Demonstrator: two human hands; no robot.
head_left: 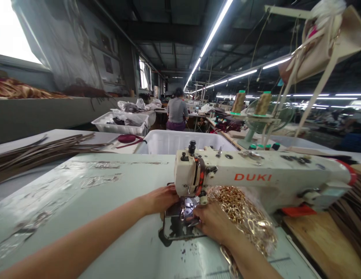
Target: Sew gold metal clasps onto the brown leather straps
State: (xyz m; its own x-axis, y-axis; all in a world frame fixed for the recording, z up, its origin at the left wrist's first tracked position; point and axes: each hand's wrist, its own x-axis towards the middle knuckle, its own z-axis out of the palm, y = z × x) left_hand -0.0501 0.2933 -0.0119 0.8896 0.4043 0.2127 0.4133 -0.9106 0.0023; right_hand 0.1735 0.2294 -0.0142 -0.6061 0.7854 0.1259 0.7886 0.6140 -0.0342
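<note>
A cream sewing machine [256, 176] marked DUKI stands on a pale green table [90, 209]. My left hand [161, 198] reaches in from the left, fingers curled at the needle area just under the machine head. My right hand [213, 221] lies on the right of the metal needle plate [176, 228], fingers pinched on a small piece beneath the presser foot that I cannot make out. A clear bag of gold chain [246, 215] lies under the machine arm, right beside my right wrist.
Long brown strips [37, 153] are piled at the table's left. A white bin [180, 141] stands behind the machine, another [122, 124] farther back. Two thread cones [251, 102] stand on a rack. A person [177, 112] sits far ahead. A wooden board [322, 240] lies at right.
</note>
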